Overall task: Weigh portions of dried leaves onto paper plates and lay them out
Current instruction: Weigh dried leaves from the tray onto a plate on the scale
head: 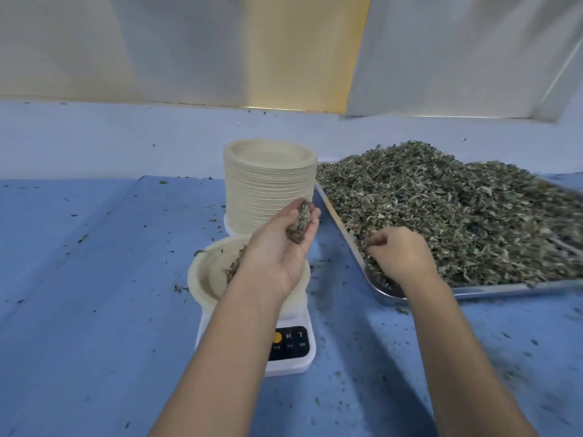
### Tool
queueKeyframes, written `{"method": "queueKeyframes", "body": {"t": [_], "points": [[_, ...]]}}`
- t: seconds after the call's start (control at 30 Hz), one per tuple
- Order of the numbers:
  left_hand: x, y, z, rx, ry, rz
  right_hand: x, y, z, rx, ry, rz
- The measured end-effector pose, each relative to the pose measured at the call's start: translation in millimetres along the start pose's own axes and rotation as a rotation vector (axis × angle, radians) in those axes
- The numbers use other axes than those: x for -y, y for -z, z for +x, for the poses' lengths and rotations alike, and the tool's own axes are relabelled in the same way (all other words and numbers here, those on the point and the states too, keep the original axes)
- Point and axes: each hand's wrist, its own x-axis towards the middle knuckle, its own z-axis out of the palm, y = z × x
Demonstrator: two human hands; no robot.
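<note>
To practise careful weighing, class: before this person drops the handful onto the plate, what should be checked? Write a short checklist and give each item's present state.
1. The plate sits on the scale: ok.
2. The left hand holds a handful of leaves above the plate: ok.
3. The scale reading can be read: cannot tell; the left forearm covers the display.
4. The right hand is clear of the plate, fingers curled in the leaf pile on the tray: ok.
5. The spare plate stack stands behind the scale: ok.
6. The blue table cover is clean: not ok; leaf bits lie scattered.
</note>
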Motion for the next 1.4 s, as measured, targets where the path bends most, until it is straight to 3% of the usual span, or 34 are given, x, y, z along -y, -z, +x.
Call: {"method": "queueKeyframes", "body": {"t": [0.2, 0.53, 1.0, 1.2, 1.4], "points": [[44.4, -16.1, 7.2, 0.006, 0.123, 0.009, -10.2, -2.4, 1.3, 0.166, 0.019, -0.101], [64.4, -12.9, 9.2, -0.038, 0.155, 0.117, -15.3, -10.6, 1.4, 0.059, 0.041, -0.050], [69.1, -7.6, 14.6, -0.147, 0.146, 0.115, -12.7, -1.3, 9.9, -0.324, -0.030, 0.683], [69.2, -10.9, 13.7, -0.146, 0.157, 0.099, 4.9, 5.9, 3.6, -0.273, -0.076, 1.077], [49.6, -20.0, 9.1, -0.047, 0.155, -0.001, 42.6, 4.3, -16.2, -0.156, 0.088, 1.154]]}}
